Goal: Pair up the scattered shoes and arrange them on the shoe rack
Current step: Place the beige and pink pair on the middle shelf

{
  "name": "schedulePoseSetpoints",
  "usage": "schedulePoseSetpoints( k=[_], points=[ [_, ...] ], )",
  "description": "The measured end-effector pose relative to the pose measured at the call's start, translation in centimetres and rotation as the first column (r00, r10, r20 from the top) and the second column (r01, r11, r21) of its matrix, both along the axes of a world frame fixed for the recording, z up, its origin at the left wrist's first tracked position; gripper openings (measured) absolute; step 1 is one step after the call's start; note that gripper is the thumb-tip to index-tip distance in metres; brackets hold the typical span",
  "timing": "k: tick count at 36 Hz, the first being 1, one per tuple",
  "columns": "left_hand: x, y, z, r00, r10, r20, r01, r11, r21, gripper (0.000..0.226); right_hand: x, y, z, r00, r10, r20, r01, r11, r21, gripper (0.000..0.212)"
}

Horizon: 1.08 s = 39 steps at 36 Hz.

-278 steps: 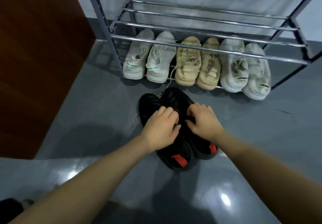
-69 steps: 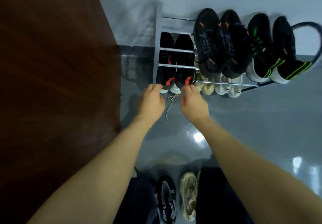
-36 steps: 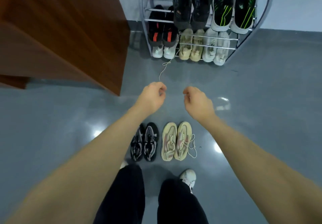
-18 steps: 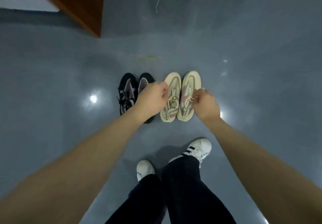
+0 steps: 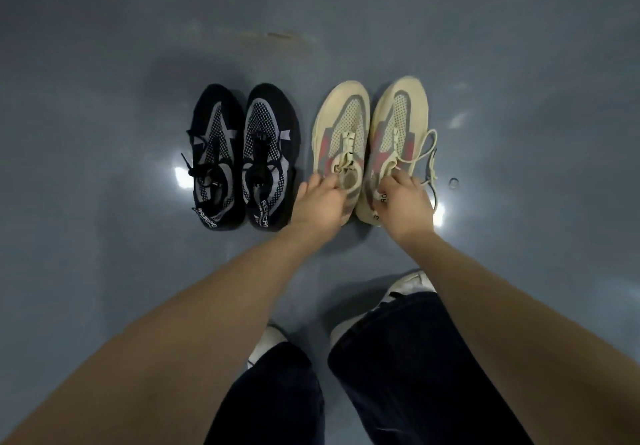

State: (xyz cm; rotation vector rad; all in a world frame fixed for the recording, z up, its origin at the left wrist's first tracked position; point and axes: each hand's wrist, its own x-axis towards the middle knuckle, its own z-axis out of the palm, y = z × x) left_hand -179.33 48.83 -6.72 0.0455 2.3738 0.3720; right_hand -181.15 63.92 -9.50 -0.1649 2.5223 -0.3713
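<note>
Cream shoes point(image 5: 372, 139) in both hands point(image 5: 363, 202)

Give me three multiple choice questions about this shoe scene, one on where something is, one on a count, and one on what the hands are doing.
1. Where does the black pair sit relative to the beige pair?
A. To its left
B. To its right
C. Stacked on it

2. How many loose shoes lie on the floor?
A. Two
B. Four
C. Six

3. What are the hands doing?
A. Hanging idle
B. Gripping the black pair
C. Each gripping a beige shoe

Answers: 1 A, black pair lies left. 2 B, two pairs. 3 C, left hand and right hand grasp the beige collars.
</note>
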Motion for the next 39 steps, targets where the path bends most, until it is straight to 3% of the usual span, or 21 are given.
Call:
schedulePoseSetpoints(
  k=[3,5,9,13,16,21,28,32,35,39],
  points=[
    [0.2,0.1,0.3,1.0,-0.022,-0.009,0.021,1.0,-0.016,0.024,0.2,-0.2,1.2,0.998,0.063,-0.022,-0.064,0.995,-0.073,0.017],
    [0.1,0.2,1.2,0.999,-0.016,-0.044,0.016,1.0,-0.009,0.035,0.4,-0.2,2.5,0.994,0.096,-0.047,-0.101,0.989,-0.11,0.013],
    [0.1,1.0,3.8,0.997,0.003,-0.077,-0.005,0.999,-0.037,0.048,-0.3,0.2,5.9,1.0,-0.01,0.018,0.012,0.991,-0.134,0.007],
    [-1.3,1.2,7.4,0.995,0.005,-0.102,-0.027,0.976,-0.215,0.045,-1.7,0.7,9.2,0.996,-0.025,0.083,0.034,0.994,-0.103,0.021],
    [-3.1,0.8,11.3,0.98,-0.039,-0.195,-0.012,0.968,-0.252,0.035,-2.6,1.1,12.5,0.995,-0.046,0.083,0.055,0.992,-0.116,0.027],
    [-5.2,-0.4,18.8,0.931,-0.091,-0.353,0.063,0.994,-0.09,0.031,-3.5,1.0,19.1,0.996,-0.067,0.062,0.076,0.985,-0.153,0.026],
    [-7.2,-0.7,27.4,0.95,-0.114,-0.291,0.147,0.985,0.094,0.016,-5.7,1.5,27.3,0.994,-0.083,0.077,0.101,0.954,-0.281,0.044],
    [-9.8,-0.1,31.2,0.957,-0.09,-0.275,0.123,0.987,0.105,0.009,-7.8,2.4,31.3,0.998,0.004,0.056,0.009,0.971,-0.238,0.057],
    [-12.4,0.4,34.3,0.988,-0.076,-0.132,0.095,0.986,0.139,0.042,-9.8,2.6,34.2,0.998,0.056,0.008,-0.054,0.985,-0.161,0.054],
    [-15.5,0.7,38.1,0.962,-0.269,-0.055,0.267,0.963,-0.043,0.077,-12.2,2.7,37.9,0.994,0.108,-0.003,-0.108,0.993,-0.051,0.057]
  ],
)
